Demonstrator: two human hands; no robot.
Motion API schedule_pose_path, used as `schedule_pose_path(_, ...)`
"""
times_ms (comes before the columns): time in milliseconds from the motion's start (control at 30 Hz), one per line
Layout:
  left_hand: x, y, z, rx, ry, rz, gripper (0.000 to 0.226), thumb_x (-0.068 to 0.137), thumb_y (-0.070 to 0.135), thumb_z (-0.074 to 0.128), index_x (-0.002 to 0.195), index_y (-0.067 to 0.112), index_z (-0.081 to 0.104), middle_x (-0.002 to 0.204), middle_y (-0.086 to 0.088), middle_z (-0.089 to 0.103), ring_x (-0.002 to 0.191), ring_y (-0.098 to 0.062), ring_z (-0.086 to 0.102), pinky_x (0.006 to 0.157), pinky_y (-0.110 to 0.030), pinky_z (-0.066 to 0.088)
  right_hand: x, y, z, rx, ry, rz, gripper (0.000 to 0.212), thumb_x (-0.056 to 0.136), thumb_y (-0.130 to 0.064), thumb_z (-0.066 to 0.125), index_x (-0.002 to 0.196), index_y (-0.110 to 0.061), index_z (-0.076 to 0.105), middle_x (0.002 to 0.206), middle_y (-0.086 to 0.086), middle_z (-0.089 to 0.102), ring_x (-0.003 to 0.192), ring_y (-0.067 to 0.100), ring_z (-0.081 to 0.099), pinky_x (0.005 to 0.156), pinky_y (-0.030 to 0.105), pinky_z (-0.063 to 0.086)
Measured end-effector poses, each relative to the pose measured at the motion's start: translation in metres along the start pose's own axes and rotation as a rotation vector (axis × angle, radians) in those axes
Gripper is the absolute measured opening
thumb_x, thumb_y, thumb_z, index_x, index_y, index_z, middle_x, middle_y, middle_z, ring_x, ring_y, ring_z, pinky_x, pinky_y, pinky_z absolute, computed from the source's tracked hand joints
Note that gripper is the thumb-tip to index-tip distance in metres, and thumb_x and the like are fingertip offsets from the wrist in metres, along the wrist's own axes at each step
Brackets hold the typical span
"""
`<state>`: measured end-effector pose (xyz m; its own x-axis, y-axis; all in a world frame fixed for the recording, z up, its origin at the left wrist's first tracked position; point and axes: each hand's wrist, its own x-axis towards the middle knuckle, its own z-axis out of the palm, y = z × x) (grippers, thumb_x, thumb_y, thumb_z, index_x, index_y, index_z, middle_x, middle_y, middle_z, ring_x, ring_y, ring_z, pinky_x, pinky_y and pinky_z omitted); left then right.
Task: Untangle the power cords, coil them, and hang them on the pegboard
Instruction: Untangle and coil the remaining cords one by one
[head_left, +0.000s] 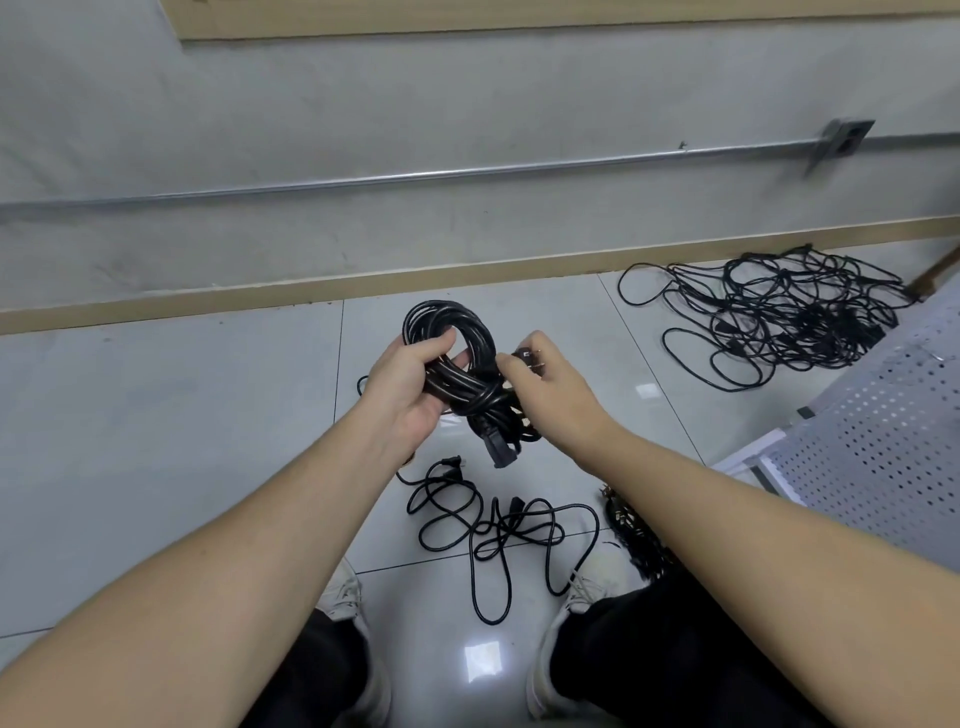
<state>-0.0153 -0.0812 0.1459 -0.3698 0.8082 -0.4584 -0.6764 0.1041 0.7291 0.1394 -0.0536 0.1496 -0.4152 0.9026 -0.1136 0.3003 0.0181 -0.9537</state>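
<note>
- The left hand (410, 387) grips the coiled cord (457, 358) through its middle, the fingers curled round the bundle of black loops. It is held in the air above the floor (156, 415), in front of the person's knees.
- The right hand (545, 387) pinches the plug end (527, 358) of this same cord, just beside the coil. The fingers are bent round it, not spread.
- The step, as I judge it, is to wrap the free end round the waist of the coil so that the loops stay together.
- To do it well, the left hand should keep a firm grip, else the loops can slide apart. The wrap should be snug and the plug tucked under the last turn.
- The connector (501, 452) hangs below the coil; it is better to keep it out of the wrap.
- A loose cord (498, 525) lies on the floor between the shoes, and a tangled pile (779, 312) lies near the wall, at the far right of the floor. Both wait for untangling.
- A perforated white panel (883, 441) stands at the right edge; perhaps it is the pegboard, I cannot say surely.
</note>
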Motion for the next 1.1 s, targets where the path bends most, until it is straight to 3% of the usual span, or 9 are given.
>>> schedule_pose_path(100, 0.000, -0.003, 0.007, 0.026, -0.069, 0.016, 0.020, 0.095, -0.004, 0.063, 0.107, 0.012, 0.063, 0.103, -0.010, 0.073, 0.086, -0.030, 0.078, 0.065, -0.044, 0.063, 0.004, 0.004, -0.010, 0.078, -0.063, 0.045, 0.005, 0.101, -0.032, 0.050, 0.102, -0.028, 0.046, 0.086, 0.000, 0.058, 0.072, 0.018, 0.055, 0.064, 0.032, 0.044)
schedule_pose_path(267, 0.004, -0.006, 0.025, -0.047, -0.199, 0.036, 0.028, 0.096, -0.011, 0.054, 0.102, 0.014, 0.064, 0.091, -0.006, 0.076, 0.095, -0.032, 0.077, 0.090, -0.053, 0.059, 0.012, 0.007, -0.056, 0.207, -0.191, 0.043, 0.018, 0.101, -0.019, 0.058, 0.118, -0.025, 0.062, 0.098, 0.000, 0.072, 0.083, 0.016, 0.068, 0.086, 0.034, 0.048)
schedule_pose_path(467, 0.011, -0.037, 0.053, 0.037, -0.153, -0.030, 0.036, 0.095, -0.013, 0.056, 0.120, 0.014, 0.060, 0.099, -0.008, 0.076, 0.088, -0.027, 0.078, 0.061, -0.040, 0.063, 0.018, 0.032, -0.095, 0.257, -0.287, 0.266, 0.040, 0.101, -0.020, 0.051, 0.137, -0.036, 0.056, 0.114, 0.001, 0.072, 0.095, 0.020, 0.065, 0.079, 0.038, 0.048)
schedule_pose_path(567, 0.014, -0.054, 0.069, 0.118, -0.187, -0.064, 0.039, 0.096, -0.005, 0.062, 0.129, 0.016, 0.059, 0.102, -0.007, 0.078, 0.094, -0.026, 0.077, 0.066, -0.045, 0.063, 0.017, 0.049, -0.121, 0.314, -0.381, 0.333, 0.039, 0.101, -0.022, 0.047, 0.136, -0.029, 0.062, 0.130, 0.005, 0.069, 0.098, 0.022, 0.065, 0.074, 0.036, 0.055)
schedule_pose_path(700, 0.019, -0.078, 0.094, 0.309, -0.266, -0.092, 0.027, 0.094, 0.021, 0.073, 0.120, 0.022, 0.067, 0.109, -0.001, 0.078, 0.105, -0.022, 0.075, 0.083, -0.055, 0.061, 0.014, 0.072, -0.156, 0.347, -0.276, 0.316, 0.040, 0.098, -0.020, 0.043, 0.128, -0.021, 0.070, 0.126, 0.011, 0.071, 0.100, 0.024, 0.063, 0.078, 0.036, 0.051)
schedule_pose_path(867, 0.031, -0.135, 0.119, 0.484, -0.221, -0.049, 0.017, 0.095, 0.032, 0.073, 0.105, 0.023, 0.063, 0.097, -0.002, 0.075, 0.091, -0.025, 0.076, 0.067, -0.038, 0.061, -0.004, 0.119, -0.191, 0.389, -0.152, 0.338, 0.032, 0.098, -0.012, 0.050, 0.116, -0.015, 0.076, 0.115, 0.010, 0.073, 0.094, 0.023, 0.062, 0.077, 0.033, 0.048)
schedule_pose_path(933, 0.041, -0.163, 0.123, 0.572, -0.196, 0.054, 0.017, 0.095, 0.029, 0.073, 0.096, 0.022, 0.057, 0.093, -0.002, 0.072, 0.083, -0.026, 0.073, 0.061, -0.038, 0.061, -0.008, 0.148, -0.200, 0.440, -0.071, 0.420, 0.029, 0.097, -0.009, 0.056, 0.120, -0.013, 0.074, 0.122, 0.014, 0.072, 0.100, 0.026, 0.065, 0.083, 0.035, 0.055)
schedule_pose_path(1000, 0.056, -0.191, 0.124, 0.783, -0.209, 0.244, 0.019, 0.093, 0.028, 0.074, 0.085, 0.021, 0.058, 0.089, 0.001, 0.070, 0.083, -0.020, 0.068, 0.074, -0.036, 0.059, -0.010, 0.180, -0.206, 0.416, -0.031, 0.484, 0.029, 0.097, -0.007, 0.059, 0.120, -0.015, 0.074, 0.120, 0.015, 0.073, 0.098, 0.027, 0.066, 0.082, 0.035, 0.056)
schedule_pose_path(1100, 0.072, -0.223, 0.131, 0.992, -0.246, 0.397, 0.021, 0.092, 0.027, 0.075, 0.082, 0.016, 0.060, 0.087, 0.011, 0.071, 0.086, -0.007, 0.064, 0.076, -0.015, 0.046, -0.011, 0.214, -0.212, 0.365, 0.082, 0.553, 0.026, 0.097, -0.006, 0.061, 0.116, -0.017, 0.074, 0.107, 0.012, 0.077, 0.085, 0.022, 0.063, 0.074, 0.032, 0.051)
